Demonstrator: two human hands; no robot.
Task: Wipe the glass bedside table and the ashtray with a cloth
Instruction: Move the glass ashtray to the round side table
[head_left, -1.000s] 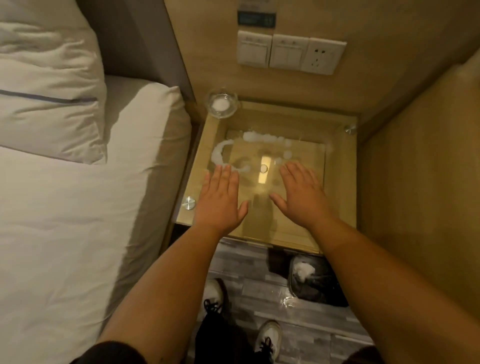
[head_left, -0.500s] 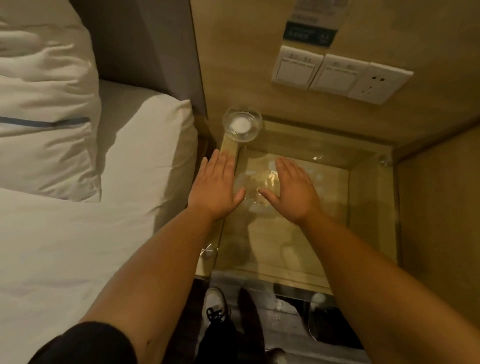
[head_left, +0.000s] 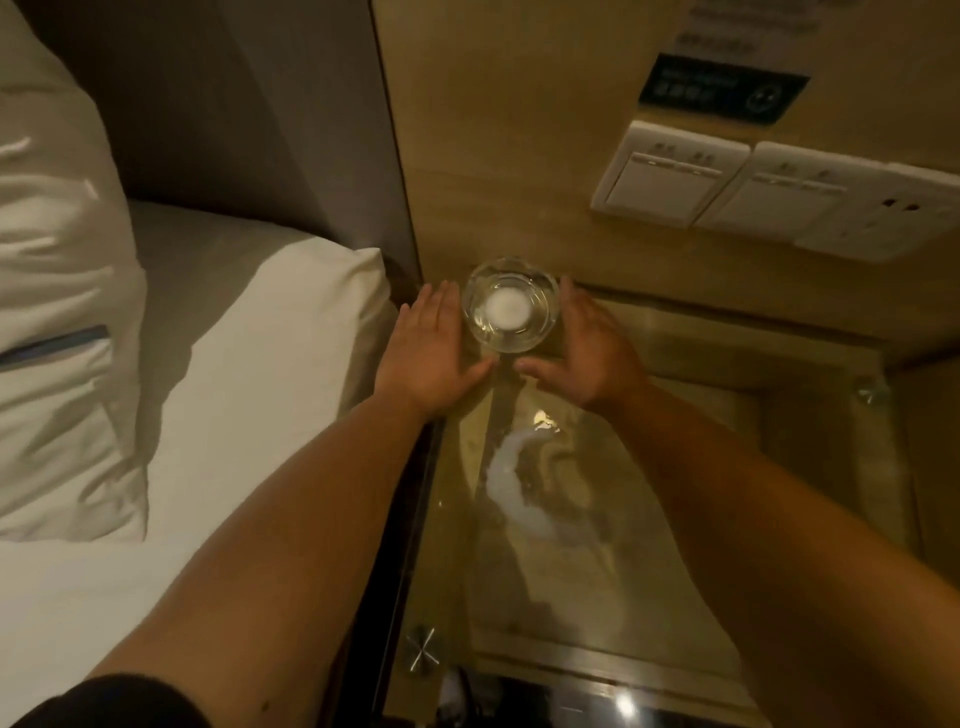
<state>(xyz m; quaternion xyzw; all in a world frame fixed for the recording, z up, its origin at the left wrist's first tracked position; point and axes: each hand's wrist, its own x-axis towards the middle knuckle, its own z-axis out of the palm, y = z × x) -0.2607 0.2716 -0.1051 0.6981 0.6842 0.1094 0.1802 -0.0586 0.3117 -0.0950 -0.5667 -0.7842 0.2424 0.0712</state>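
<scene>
A round clear glass ashtray (head_left: 510, 305) with something white at its centre sits in the far left corner of the glass bedside table (head_left: 613, 582). My left hand (head_left: 432, 353) lies flat just left of the ashtray, fingers straight and together. My right hand (head_left: 587, 349) is cupped along its right side, thumb pointing under its near edge. Neither hand clearly grips it. A white smear (head_left: 511, 486) runs across the glass nearer to me. No cloth is in view.
A bed with white sheets (head_left: 171, 467) and a pillow (head_left: 57, 322) borders the table on the left. The wooden wall behind carries switch plates (head_left: 670, 174) and a socket (head_left: 883, 223). A wooden side panel (head_left: 930, 467) closes the right. A metal fitting (head_left: 422, 649) marks the table's near left corner.
Both hands slid forward from the middle of the glass to either side of the ashtray. The view moved closer and tilted toward the far left corner.
</scene>
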